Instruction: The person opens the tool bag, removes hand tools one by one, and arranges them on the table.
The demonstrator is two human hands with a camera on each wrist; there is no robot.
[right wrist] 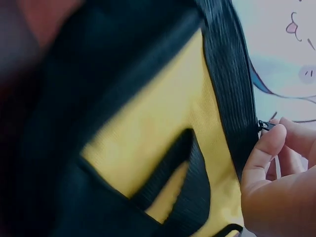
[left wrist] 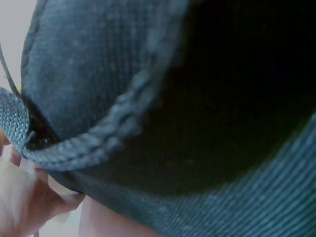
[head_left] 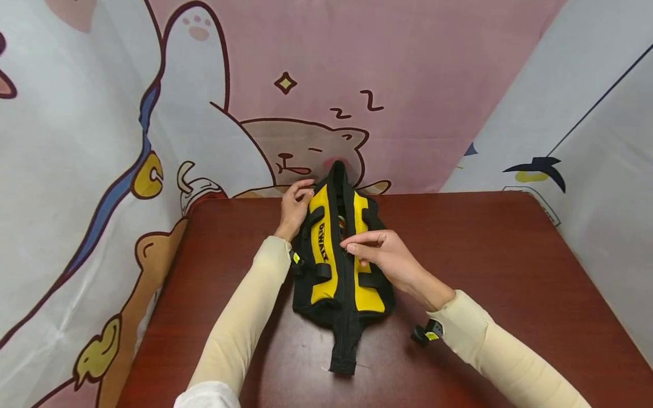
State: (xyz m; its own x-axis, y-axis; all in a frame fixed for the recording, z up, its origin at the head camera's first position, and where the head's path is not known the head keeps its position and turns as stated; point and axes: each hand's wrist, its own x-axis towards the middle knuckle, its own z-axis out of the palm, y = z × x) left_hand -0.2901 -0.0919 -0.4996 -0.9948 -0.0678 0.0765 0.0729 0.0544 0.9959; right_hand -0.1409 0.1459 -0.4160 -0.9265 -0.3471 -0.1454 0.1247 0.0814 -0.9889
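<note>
A black and yellow DeWALT tool bag (head_left: pixel 319 283) lies on the table, its long zipper running front to back. The zipper is parted in the far half, where a small colourful item (head_left: pixel 342 222) shows inside; its kind cannot be told. My right hand (head_left: pixel 390 258) pinches the zipper pull (right wrist: pixel 266 125) between thumb and forefinger, midway along the bag. My left hand (head_left: pixel 295 211) holds the bag's far left side, with the fingertips at its black edge. In the left wrist view, black fabric hides part of that hand (left wrist: pixel 29 197).
The brown table (head_left: pixel 229 272) reaches back to a printed cartoon cloth (head_left: pixel 408 113). Black strap handles (head_left: pixel 322 271) stand on the bag's sides. A zipper end tab (head_left: pixel 344 360) hangs toward the front. Each wrist carries a small black camera (head_left: pixel 427 333).
</note>
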